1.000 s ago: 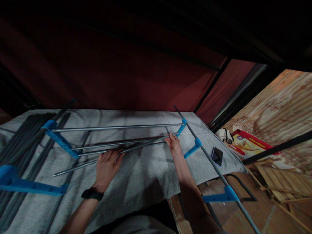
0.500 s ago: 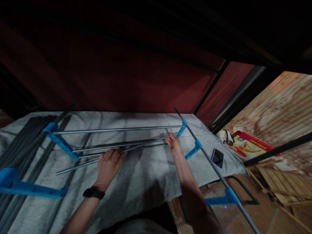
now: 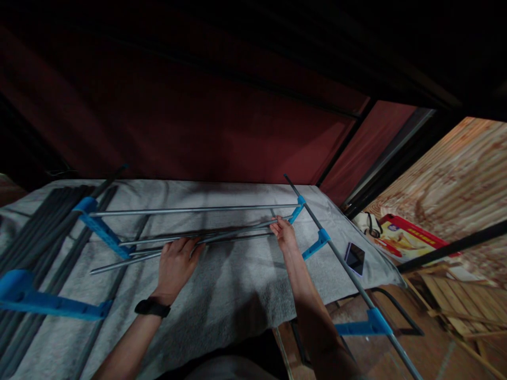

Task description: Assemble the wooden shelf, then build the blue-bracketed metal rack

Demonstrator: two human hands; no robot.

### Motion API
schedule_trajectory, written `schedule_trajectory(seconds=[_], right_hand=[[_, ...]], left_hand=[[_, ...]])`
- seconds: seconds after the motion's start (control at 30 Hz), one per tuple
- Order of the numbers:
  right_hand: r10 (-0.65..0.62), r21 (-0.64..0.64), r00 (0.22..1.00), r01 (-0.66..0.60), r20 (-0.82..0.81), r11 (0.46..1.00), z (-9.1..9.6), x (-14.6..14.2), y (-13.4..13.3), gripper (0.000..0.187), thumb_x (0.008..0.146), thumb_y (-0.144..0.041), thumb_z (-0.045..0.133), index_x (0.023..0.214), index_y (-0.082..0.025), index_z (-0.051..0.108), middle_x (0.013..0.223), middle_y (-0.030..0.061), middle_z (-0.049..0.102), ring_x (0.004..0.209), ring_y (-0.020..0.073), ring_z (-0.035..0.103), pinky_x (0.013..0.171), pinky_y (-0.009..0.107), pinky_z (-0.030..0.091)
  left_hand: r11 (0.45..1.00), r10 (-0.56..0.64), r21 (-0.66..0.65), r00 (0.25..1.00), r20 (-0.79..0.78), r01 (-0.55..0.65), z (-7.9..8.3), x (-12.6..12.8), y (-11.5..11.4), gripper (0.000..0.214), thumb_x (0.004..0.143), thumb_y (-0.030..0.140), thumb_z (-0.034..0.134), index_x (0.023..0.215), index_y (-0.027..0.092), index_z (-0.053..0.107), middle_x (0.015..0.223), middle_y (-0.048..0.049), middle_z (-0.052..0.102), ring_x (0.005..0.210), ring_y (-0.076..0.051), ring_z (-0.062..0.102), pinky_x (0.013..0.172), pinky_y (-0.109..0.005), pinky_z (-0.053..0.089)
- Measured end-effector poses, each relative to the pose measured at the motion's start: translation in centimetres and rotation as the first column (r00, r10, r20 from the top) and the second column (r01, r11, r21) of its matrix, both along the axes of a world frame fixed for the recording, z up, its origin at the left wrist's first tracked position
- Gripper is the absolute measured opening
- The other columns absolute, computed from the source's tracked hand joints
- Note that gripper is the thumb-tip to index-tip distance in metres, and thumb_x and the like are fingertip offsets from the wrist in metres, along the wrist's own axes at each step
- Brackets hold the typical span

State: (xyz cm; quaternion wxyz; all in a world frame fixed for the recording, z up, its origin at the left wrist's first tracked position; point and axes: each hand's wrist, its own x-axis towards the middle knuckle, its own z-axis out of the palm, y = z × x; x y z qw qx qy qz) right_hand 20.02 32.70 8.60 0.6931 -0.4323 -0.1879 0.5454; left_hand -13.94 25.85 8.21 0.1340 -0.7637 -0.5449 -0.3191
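My left hand [image 3: 178,268], with a black band on its wrist, curls over a thin grey metal tube [image 3: 119,265]. The tube's left end juts out free, below a blue plastic bracket [image 3: 103,233]. My right hand [image 3: 283,233] pinches the same tube near its right end, close to another blue bracket [image 3: 296,212]. That bracket sits on a long grey pole [image 3: 348,270] with further blue brackets along it. A crossbar [image 3: 194,210] spans the left and right brackets. Other thin tubes run behind my hands, partly hidden by them.
Grey tubes [image 3: 43,224] lie in a bundle at the left on a grey cloth [image 3: 222,301]. A large blue bracket [image 3: 51,303] is at the near left. A phone [image 3: 355,258] lies right of the pole. Beyond the table stand a red box [image 3: 415,237] and wooden slats [image 3: 467,301].
The left end of the held tube has swung up slightly, closer to the left bracket. My left hand has risen a little with it, while my right hand stays nearly in place.
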Motion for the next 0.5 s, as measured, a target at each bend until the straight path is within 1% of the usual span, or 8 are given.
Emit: schedule_trajectory(seconds=[0.2,0.27,0.33,0.37,0.4,0.43,0.5], right_hand=[[0.003,-0.002,1.0,-0.003,0.019,1.0,-0.2,0.2,0.1,0.016,0.077,-0.023,0.075,0.076,-0.023,0.06,0.077,0.0,0.073,0.064,0.0116,0.067,0.066,0.025,0.061],[0.002,0.005,1.0,-0.003,0.031,1.0,-0.6,0.3,-0.1,0.016,0.077,-0.026,0.075,0.077,-0.023,0.059,0.074,-0.0003,0.07,0.065,0.0125,0.067,0.066,0.026,0.061],[-0.019,0.01,0.997,0.018,0.08,1.0,-1.3,0.6,-0.4,0.016,0.077,-0.029,0.073,0.082,-0.022,0.059,0.074,0.0001,0.069,0.067,0.0136,0.067,0.067,0.027,0.06],[-0.066,0.01,0.989,0.065,0.134,0.998,-1.7,0.8,-0.5,0.016,0.077,-0.03,0.071,0.085,-0.022,0.059,0.076,0.0001,0.068,0.067,0.014,0.067,0.066,0.028,0.06],[-0.14,0.011,0.969,0.14,0.203,0.99,-2.2,1.0,-0.6,0.017,0.076,-0.03,0.069,0.088,-0.023,0.058,0.078,-0.0001,0.068,0.068,0.0142,0.066,0.066,0.028,0.059],[-0.229,0.019,0.934,0.232,0.273,0.972,-2.6,1.3,-0.8,0.019,0.075,-0.029,0.067,0.091,-0.023,0.058,0.081,-0.0004,0.067,0.071,0.0142,0.066,0.066,0.027,0.058],[-0.389,0.052,0.84,0.4,0.377,0.915,-3.4,2.1,-0.9,0.025,0.072,-0.025,0.064,0.096,-0.025,0.057,0.094,-0.0004,0.067,0.083,0.0141,0.065,0.072,0.025,0.057]], left_hand=[[1.0,-0.003,-0.016,1.0,-0.015,0.003,0.2,-0.3,0.4,0.034,0.101,0.041,0.043,0.107,0.02,0.068,0.095,-0.0095,0.071,0.094,-0.029,0.062,0.08,-0.041,0.038],[1.0,-0.014,-0.024,1.0,-0.006,0.014,0.3,-0.3,0.5,0.033,0.101,0.041,0.043,0.106,0.02,0.068,0.097,-0.0095,0.071,0.095,-0.029,0.062,0.081,-0.041,0.038],[0.999,-0.025,-0.03,1.0,0.012,0.025,0.4,-0.4,0.7,0.032,0.1,0.04,0.044,0.107,0.02,0.069,0.098,-0.0095,0.071,0.095,-0.029,0.062,0.081,-0.041,0.039],[0.999,-0.028,-0.032,0.999,0.021,0.029,0.5,-0.4,0.8,0.033,0.1,0.041,0.044,0.107,0.02,0.069,0.098,-0.0096,0.071,0.095,-0.029,0.062,0.081,-0.041,0.039],[0.999,-0.027,-0.032,0.999,0.029,0.028,0.5,-0.4,0.8,0.033,0.1,0.041,0.044,0.107,0.02,0.069,0.098,-0.0097,0.071,0.095,-0.029,0.061,0.08,-0.041,0.039],[0.999,-0.026,-0.034,0.999,0.034,0.028,0.6,-0.4,0.8,0.034,0.099,0.041,0.044,0.107,0.02,0.069,0.098,-0.0098,0.071,0.095,-0.029,0.061,0.08,-0.041,0.039],[0.999,-0.026,-0.034,0.999,0.036,0.027,0.7,-0.4,0.9,0.035,0.099,0.042,0.044,0.108,0.02,0.07,0.099,-0.0101,0.071,0.095,-0.029,0.061,0.08,-0.041,0.039]])
